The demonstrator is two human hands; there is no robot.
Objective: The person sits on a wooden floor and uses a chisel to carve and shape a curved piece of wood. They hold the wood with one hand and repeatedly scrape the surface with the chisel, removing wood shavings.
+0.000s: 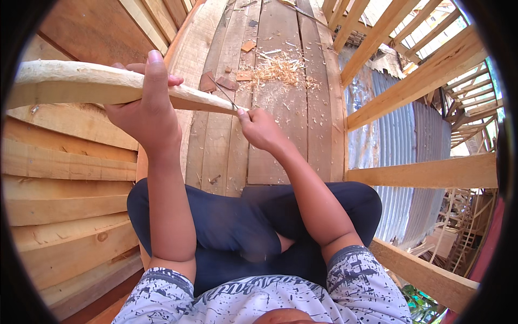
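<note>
A long, pale piece of carved wood stretches across the upper left, broad at its left end and narrowing toward the right. My left hand is closed around its middle, thumb pointing up along the side. At the narrow tip, my right hand is closed around what looks like a knife. Its thin dark blade slants up and left against the wood near the tip. The knife's handle is hidden inside my fist. Whether the right fingers also touch the wood I cannot tell.
Curly wood shavings lie on the plank floor, with several reddish-brown flat pieces nearby. A plank wall runs along the left. On the right stands a wooden railing, with corrugated metal sheets beyond it. My crossed legs are below.
</note>
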